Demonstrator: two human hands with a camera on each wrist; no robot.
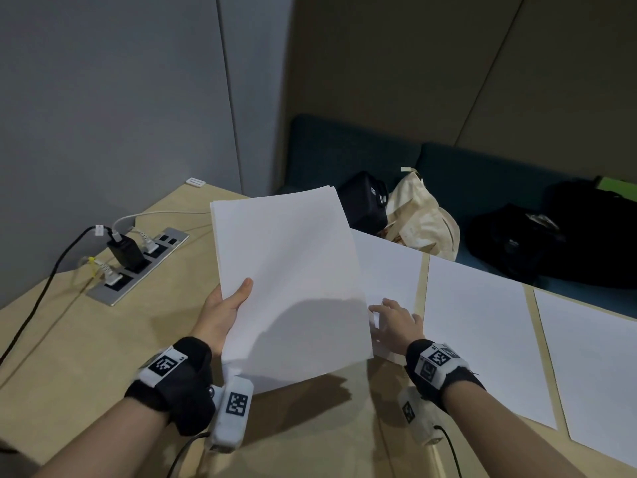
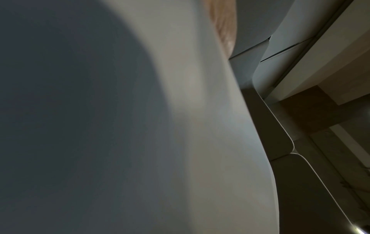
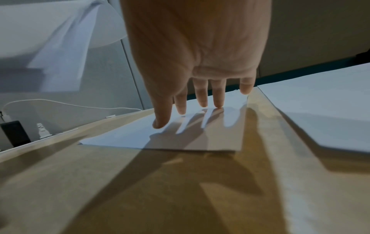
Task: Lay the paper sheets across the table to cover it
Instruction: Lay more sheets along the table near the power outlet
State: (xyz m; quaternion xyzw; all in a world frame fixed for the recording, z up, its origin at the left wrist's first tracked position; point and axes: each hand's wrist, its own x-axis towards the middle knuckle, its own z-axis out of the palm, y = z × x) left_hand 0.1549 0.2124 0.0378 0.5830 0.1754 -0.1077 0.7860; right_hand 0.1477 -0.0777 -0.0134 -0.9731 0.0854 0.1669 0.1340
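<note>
My left hand (image 1: 225, 313) grips a stack of white paper sheets (image 1: 289, 274) at its left edge, thumb on top, and holds it raised above the wooden table (image 1: 86, 339). The stack's underside (image 2: 140, 126) fills the left wrist view. My right hand (image 1: 393, 320) lies flat with straight fingers (image 3: 203, 96) pressing a single sheet (image 1: 389, 270) (image 3: 180, 134) onto the table, just right of the stack. Two more sheets (image 1: 482, 326) (image 1: 593, 374) lie side by side further right, with narrow strips of bare wood between them.
A power strip (image 1: 138, 267) set into the table holds a black charger (image 1: 125, 251) and white plugs, with cables trailing left. Behind the table, a dark bench carries a black case (image 1: 365, 201), a cream cloth bag (image 1: 424, 215) and black bags (image 1: 551, 236).
</note>
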